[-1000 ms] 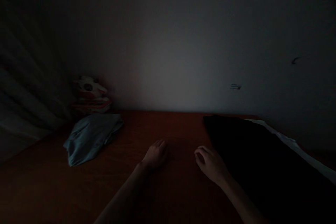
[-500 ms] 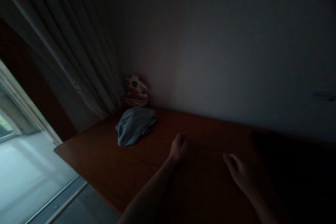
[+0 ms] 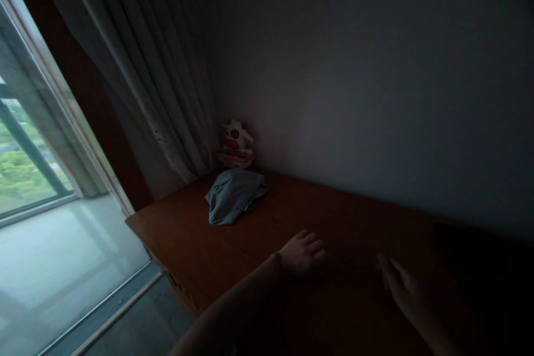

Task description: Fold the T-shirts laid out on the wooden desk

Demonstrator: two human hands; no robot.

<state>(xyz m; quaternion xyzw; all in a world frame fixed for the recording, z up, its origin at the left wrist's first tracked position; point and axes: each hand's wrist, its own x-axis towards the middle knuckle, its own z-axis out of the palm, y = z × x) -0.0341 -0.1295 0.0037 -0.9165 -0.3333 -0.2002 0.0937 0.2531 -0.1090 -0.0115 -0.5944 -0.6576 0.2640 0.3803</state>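
Observation:
My left hand [image 3: 302, 254] is low over the brown wooden tabletop [image 3: 183, 239], palm down with its fingers stretched out; nothing shows in it. To the right, my right hand [image 3: 399, 283] is turned on edge in dim light. Its thumb and fingers point forward with a gap between them, holding nothing that I can see. A crumpled grey-blue cloth [image 3: 234, 197] lies on the table ahead and to the left, apart from both hands. Whether either hand touches the wood cannot be made out in the dark.
A white and red cow-like toy [image 3: 236, 142] stands in the back corner behind the cloth. A long curtain [image 3: 137, 67] hangs at left beside a bright glass door [image 3: 37, 161]. A plain wall [image 3: 354, 94] rises behind the table. Something black [image 3: 479, 267] lies in shadow at right.
My view has turned left, so the cloth and toy sit further right. My left hand has opened from a loose curl and stretched its fingers. The cloth looks unmoved on the table.

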